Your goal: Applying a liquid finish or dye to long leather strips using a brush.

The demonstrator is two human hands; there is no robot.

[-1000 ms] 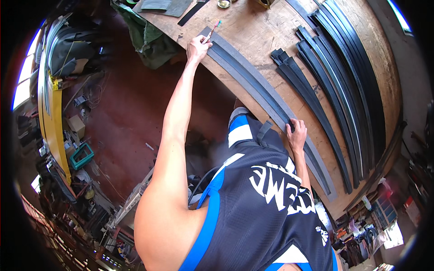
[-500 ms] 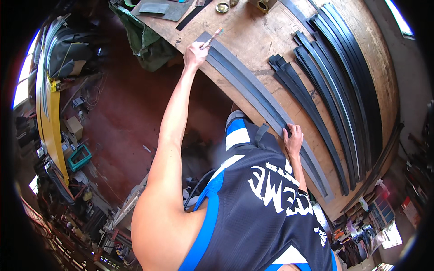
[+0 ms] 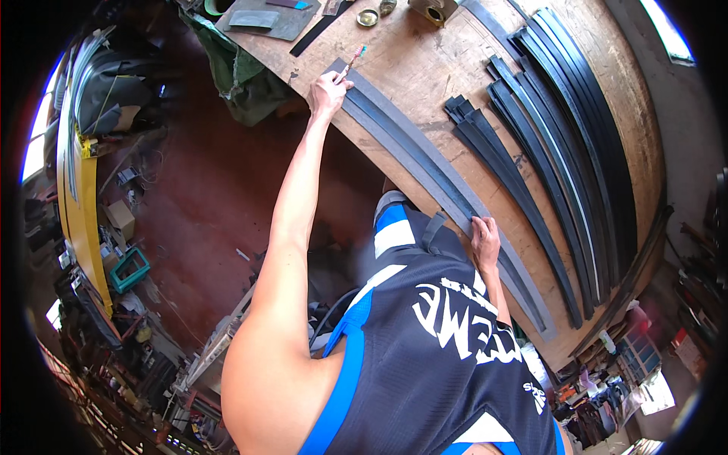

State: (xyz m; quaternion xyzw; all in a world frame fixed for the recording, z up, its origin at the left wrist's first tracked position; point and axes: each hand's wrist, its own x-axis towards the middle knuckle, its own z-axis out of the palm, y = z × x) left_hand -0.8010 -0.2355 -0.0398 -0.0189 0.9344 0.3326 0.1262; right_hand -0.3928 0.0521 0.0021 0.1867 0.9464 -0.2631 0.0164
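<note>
A long dark strip with grey borders (image 3: 425,163) lies along the near edge of the wooden workbench (image 3: 425,91), slanting from far left to near right. At its far end, my left hand (image 3: 327,95) is closed round a toothbrush (image 3: 353,61), bristles pointing up and away. That hand rests against the strip's end. Farther down the strip, my right hand (image 3: 486,241) grips its outer edge, with bent fingertips on the top face; the thumb is partly hidden.
Bundles of black strips (image 3: 561,144) lie to the right on the bench. A small round metal dish (image 3: 368,17) and a brass-coloured block (image 3: 434,13) stand at the far side. Green cloth (image 3: 246,87) hangs off the bench's left corner. A teal frame (image 3: 130,270) sits among clutter at left.
The toothbrush has tipped more upright in my left hand. My right hand's fingers have drawn closer together on the strip. The whole view has shifted slightly.
</note>
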